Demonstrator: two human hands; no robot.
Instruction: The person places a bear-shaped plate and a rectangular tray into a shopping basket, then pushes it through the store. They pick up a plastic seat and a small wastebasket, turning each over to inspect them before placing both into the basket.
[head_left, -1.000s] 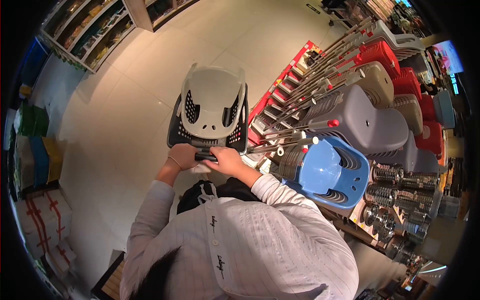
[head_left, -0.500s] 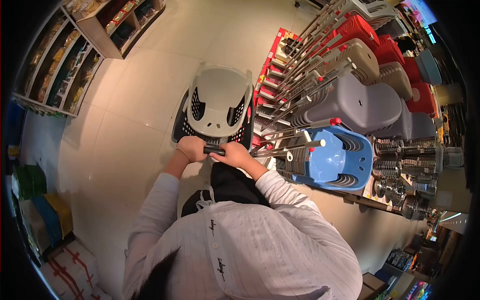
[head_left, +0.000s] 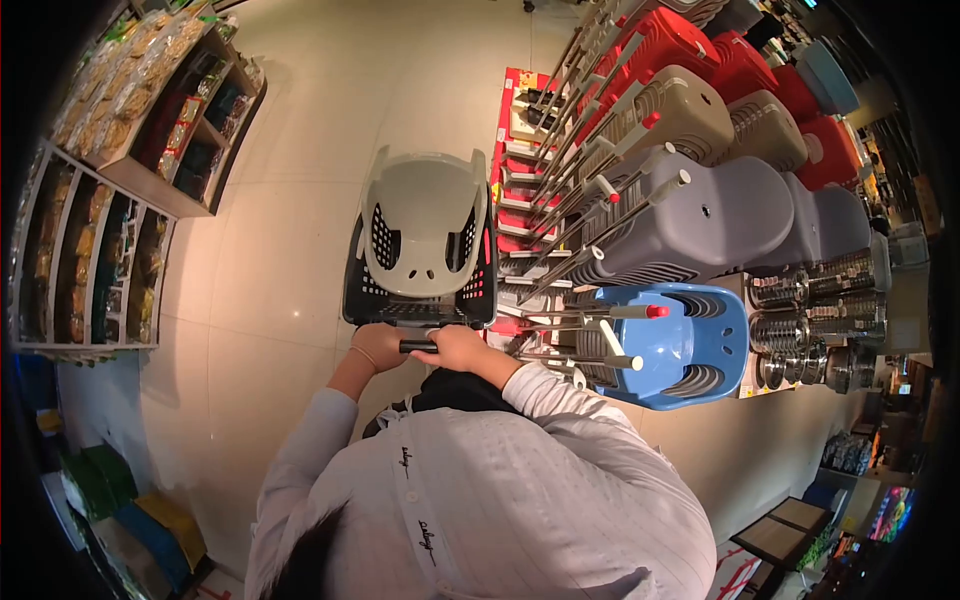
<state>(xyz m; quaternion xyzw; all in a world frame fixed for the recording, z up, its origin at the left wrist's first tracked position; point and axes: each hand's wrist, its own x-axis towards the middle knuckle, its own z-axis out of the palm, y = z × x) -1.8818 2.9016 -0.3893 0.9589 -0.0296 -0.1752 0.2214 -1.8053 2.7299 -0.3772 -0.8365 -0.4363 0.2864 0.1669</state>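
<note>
My left hand (head_left: pixel 378 346) is closed around the left end of a short black handle (head_left: pixel 418 346). My right hand (head_left: pixel 455 351) is wrapped round its right end. The handle belongs to a dark perforated shopping basket cart (head_left: pixel 354 292), directly ahead of my hands. In the basket lies a light grey plastic chair (head_left: pixel 415 215), with holes in its sides and two oval holes at the near edge. The cart's wheels are hidden beneath it.
Close on the right, mops (head_left: pixel 590 190) with long handles lean over the aisle beside stacked grey stools (head_left: pixel 680 215) and blue chairs (head_left: pixel 665 335). Metal racks (head_left: pixel 780 335) stand beyond. Shelves of packaged food (head_left: pixel 95 260) line the left. Pale tiled floor (head_left: pixel 290 240) lies between.
The food shelves on the left and the stools and mops on the right have shifted down in view, towards me. Both hands stay on the handle, and the chair remains in the basket.
</note>
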